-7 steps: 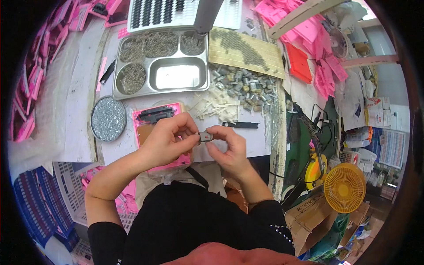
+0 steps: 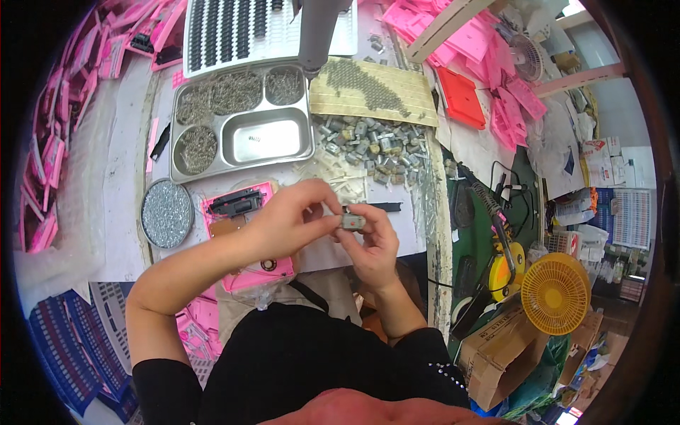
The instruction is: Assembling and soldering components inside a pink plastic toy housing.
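Observation:
A small grey metal block that looks like a small motor (image 2: 353, 222), with a reddish spot on its side, is held in the air over the front of the table. My left hand (image 2: 294, 218) pinches its left end with thumb and fingers. On its right, the thumb and index finger of my right hand (image 2: 374, 249) close on it too. Under my left hand lies a pink plastic tray (image 2: 244, 282) holding a black plastic part (image 2: 237, 203). A black strip (image 2: 386, 207) lies just behind my right hand, partly hidden by it.
A metal compartment tray (image 2: 241, 164) holds many small springs. Left of the pink tray stands a round dish of small silvery pieces (image 2: 167, 214). Grey motor-like blocks (image 2: 382, 152) and white strips (image 2: 343, 187) are heaped behind my hands. A grey post (image 2: 317, 35) rises at the back.
The whole view has shifted a little. Both hands have moved right over the table with the motor, whose reddish-spotted side still shows.

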`<action>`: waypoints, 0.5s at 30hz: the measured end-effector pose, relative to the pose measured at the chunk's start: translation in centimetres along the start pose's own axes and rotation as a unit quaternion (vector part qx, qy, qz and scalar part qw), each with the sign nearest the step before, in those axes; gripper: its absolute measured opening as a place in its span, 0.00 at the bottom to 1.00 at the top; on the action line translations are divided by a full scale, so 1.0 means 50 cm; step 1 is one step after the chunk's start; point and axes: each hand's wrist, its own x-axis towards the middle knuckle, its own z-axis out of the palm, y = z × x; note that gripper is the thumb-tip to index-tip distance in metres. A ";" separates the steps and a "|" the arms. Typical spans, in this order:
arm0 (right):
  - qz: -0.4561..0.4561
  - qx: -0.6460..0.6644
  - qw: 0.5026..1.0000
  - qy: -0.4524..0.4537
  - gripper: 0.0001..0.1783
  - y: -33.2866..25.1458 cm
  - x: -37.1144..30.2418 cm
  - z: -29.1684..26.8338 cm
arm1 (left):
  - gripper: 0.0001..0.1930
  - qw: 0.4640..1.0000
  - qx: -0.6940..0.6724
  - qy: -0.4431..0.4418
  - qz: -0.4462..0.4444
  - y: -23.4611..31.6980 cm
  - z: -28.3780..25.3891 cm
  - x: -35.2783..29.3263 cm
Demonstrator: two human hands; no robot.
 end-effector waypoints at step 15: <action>0.025 0.090 0.993 0.068 0.26 0.008 -0.001 -0.092 | 0.07 0.823 0.527 0.137 0.158 -0.074 -0.072 0.427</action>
